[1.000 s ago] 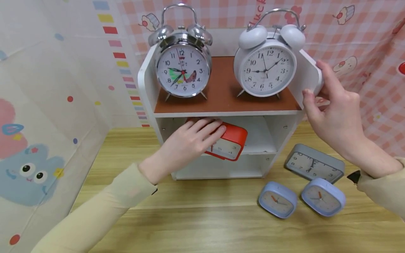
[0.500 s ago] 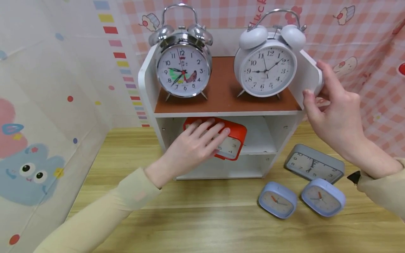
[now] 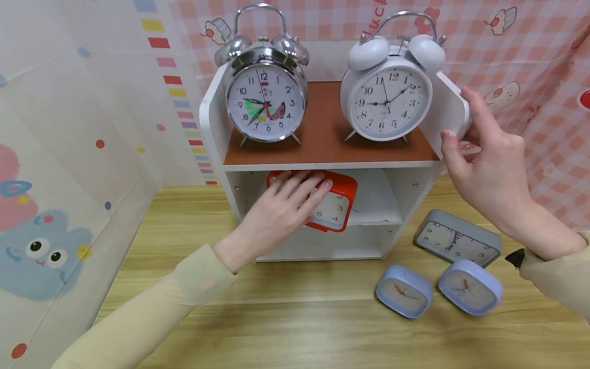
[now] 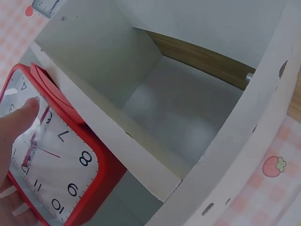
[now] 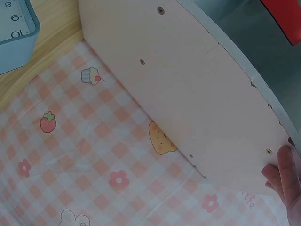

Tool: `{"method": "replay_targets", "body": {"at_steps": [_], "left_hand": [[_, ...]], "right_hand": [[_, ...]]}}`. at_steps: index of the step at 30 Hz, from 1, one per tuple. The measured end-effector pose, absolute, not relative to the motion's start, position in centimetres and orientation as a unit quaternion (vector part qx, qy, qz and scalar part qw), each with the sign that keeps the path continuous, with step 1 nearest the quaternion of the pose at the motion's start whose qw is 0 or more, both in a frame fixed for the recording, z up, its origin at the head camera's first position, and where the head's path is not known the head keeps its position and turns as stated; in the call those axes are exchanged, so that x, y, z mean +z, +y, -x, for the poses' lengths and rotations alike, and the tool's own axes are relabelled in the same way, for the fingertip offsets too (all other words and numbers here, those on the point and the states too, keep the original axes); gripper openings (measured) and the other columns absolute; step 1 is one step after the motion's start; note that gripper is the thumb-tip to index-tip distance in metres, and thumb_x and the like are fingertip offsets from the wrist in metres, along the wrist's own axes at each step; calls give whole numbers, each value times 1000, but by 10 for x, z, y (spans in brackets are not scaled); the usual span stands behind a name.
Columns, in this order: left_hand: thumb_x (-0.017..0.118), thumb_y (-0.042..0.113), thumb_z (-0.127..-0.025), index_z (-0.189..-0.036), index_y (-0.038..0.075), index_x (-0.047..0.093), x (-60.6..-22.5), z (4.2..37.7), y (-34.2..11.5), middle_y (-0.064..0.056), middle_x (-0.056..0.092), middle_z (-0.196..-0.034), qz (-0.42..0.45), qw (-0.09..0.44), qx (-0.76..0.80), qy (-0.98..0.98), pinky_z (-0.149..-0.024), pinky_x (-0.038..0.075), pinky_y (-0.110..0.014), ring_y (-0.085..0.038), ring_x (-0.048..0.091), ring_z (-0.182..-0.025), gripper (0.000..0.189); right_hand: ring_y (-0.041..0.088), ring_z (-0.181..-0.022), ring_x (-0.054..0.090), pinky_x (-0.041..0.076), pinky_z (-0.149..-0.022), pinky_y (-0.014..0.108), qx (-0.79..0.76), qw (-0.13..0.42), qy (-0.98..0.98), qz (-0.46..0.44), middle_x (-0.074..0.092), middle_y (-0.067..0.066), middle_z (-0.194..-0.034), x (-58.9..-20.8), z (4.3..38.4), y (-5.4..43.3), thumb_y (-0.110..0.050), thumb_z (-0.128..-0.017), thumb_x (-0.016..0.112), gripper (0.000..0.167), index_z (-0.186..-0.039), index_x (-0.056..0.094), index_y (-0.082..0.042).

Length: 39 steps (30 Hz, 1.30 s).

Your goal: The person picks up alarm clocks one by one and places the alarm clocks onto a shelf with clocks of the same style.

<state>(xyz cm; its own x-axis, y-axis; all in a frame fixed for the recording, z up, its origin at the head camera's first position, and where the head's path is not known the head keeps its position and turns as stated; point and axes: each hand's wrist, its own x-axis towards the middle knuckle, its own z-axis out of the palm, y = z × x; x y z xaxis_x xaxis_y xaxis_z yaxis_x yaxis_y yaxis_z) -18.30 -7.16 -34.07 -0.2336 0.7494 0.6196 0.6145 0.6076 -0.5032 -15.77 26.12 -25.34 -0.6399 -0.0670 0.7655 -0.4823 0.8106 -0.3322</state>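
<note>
My left hand (image 3: pixel 276 212) grips a red square alarm clock (image 3: pixel 346 185) in the middle compartment of a small white shelf (image 3: pixel 332 166). Its fingers lie over the clock's top, and in the left wrist view the thumb (image 4: pixel 21 117) presses on the white dial. The clock leans back slightly, its lower edge by the compartment's front board. My right hand (image 3: pixel 495 169) holds the front edge of the shelf's right side panel (image 3: pixel 449 110) between thumb and fingers. In the right wrist view its fingertips (image 5: pixel 285 162) touch the panel's outer face.
On the brown shelf top stand a silver twin-bell clock (image 3: pixel 267 102) and a white twin-bell clock (image 3: pixel 389 102). A grey rectangular clock (image 3: pixel 458 241) and two small blue clocks (image 3: pixel 405 292) rest on the wooden table (image 3: pixel 276 328) at right. Patterned cloth (image 3: pixel 544 102) hangs behind.
The red clock has tipped more upright and its dial shows more. My left hand shifted slightly right, fingers moving over the clock's top. My right hand stayed put.
</note>
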Motion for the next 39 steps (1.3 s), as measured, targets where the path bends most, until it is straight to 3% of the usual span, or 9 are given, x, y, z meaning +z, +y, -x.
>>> {"method": "replay_targets", "body": {"at_steps": [18,30,39], "left_hand": [[73,18,-97,-149,11,54,-345,187,-80,-8,65,-146,414,432,77,-797,-111,56,-43,-28,65,-129,55],[76,21,-96,-146,11,56,-346,190,-90,-9,66,-142,398,443,77,-800,-104,59,-43,-29,67,-124,55],[74,15,-96,-145,9,58,-347,189,-94,-10,67,-140,383,453,82,-801,-98,61,-43,-29,67,-119,52]], "right_hand": [[55,-100,72,35,-74,-12,264,390,-868,-156,71,35,-127,-254,157,261,-5,-101,59,59,-158,47,-10],[57,-102,71,34,-74,-12,264,386,-870,-157,69,36,-130,-253,157,260,-5,-101,60,59,-158,45,-9],[58,-103,71,34,-74,-12,268,385,-870,-155,68,35,-132,-253,157,260,-5,-101,60,59,-158,46,-10]]}}
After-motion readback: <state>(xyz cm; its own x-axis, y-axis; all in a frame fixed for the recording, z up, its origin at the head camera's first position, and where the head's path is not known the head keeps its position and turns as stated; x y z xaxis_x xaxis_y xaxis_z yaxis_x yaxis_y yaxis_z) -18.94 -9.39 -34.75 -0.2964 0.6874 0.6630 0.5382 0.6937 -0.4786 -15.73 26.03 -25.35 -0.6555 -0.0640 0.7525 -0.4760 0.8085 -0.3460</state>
